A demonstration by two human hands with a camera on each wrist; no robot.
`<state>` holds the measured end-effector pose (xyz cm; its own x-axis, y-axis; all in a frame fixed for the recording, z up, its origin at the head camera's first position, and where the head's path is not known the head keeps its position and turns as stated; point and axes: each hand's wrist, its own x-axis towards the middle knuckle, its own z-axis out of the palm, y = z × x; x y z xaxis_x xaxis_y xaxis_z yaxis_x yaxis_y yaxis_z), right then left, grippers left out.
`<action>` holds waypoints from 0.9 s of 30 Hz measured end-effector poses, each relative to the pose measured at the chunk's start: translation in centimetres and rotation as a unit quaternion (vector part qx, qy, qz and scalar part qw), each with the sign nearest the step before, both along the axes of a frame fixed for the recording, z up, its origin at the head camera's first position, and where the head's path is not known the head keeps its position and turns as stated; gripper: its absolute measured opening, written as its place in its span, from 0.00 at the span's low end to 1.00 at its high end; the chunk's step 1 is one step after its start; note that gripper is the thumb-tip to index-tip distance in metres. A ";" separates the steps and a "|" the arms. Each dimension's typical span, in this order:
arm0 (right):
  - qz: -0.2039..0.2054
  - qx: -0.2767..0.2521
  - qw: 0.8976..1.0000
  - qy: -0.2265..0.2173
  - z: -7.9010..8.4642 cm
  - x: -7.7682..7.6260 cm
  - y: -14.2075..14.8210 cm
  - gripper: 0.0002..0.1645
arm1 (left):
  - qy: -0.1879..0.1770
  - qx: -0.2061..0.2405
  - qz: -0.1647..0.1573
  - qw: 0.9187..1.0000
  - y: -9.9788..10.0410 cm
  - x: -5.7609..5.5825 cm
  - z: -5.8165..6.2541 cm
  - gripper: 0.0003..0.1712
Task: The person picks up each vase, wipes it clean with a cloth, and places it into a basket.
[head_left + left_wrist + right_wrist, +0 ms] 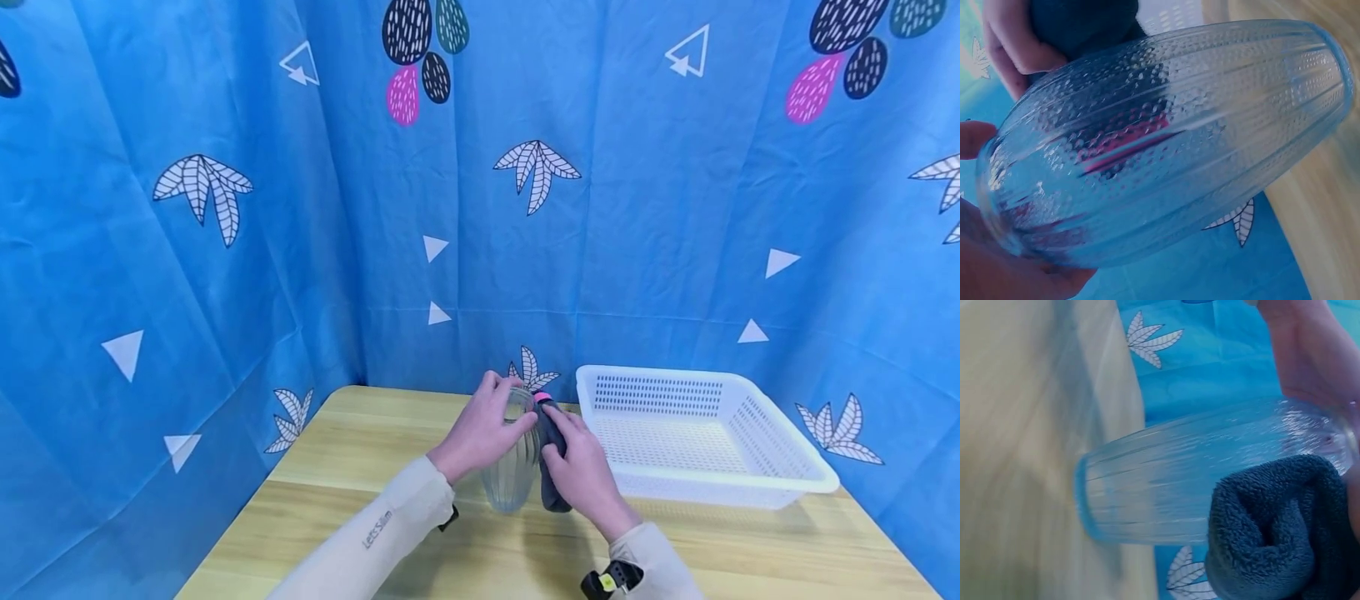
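Note:
My left hand (483,427) grips a clear ribbed glass vase (507,485) near its rim, with the base toward the wooden table; I cannot tell whether the base touches the tabletop. In the left wrist view the vase (1222,131) shows dimpled texture between its ribs. On the vase's right side, my right hand (583,468) holds a dark grey towel (553,493) with a pink patch near its top. Folded into a thick bundle, the towel (1266,537) overlaps the upper part of the glass in the right wrist view.
A white perforated plastic basket (750,482) stands to the right of my hands on the light wooden table (360,442). Blue patterned curtain (465,275) hangs behind the table and along its sides. Each wrist carries a dark strap.

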<state>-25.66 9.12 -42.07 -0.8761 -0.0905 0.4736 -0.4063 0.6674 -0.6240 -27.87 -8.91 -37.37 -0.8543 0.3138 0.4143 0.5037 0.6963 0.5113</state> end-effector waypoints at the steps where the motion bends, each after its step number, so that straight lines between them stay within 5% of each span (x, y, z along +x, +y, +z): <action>1: 0.004 0.002 1.000 -0.010 -0.4 -0.1 0.0 0.34 | 0.000 0.000 -0.001 1.000 0.1 -0.1 0.0 0.33; 9: 0.047 0.070 0.992 -0.094 -3.7 -0.6 -0.1 0.28 | 0.002 0.002 0.010 1.000 0.4 -0.4 -0.2 0.33; 13: 0.069 0.037 0.991 -0.111 -4.0 -0.5 0.1 0.27 | 0.006 -0.004 0.014 1.000 0.4 -0.5 -0.4 0.34; 21: 0.036 -0.027 0.997 -0.056 -1.1 -0.4 0.7 0.33 | -0.012 0.021 0.011 1.000 0.4 -0.7 -0.7 0.36; 27: 0.058 -0.079 0.995 0.016 1.2 -0.8 0.9 0.36 | -0.013 0.017 0.022 1.000 0.4 -0.7 -0.4 0.38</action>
<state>-26.42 10.04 -40.90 -0.8483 -0.1120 0.5175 -0.4962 0.5094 -0.7031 -28.54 -8.56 -37.78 -0.8774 0.2614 0.4024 0.4595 0.6995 0.5474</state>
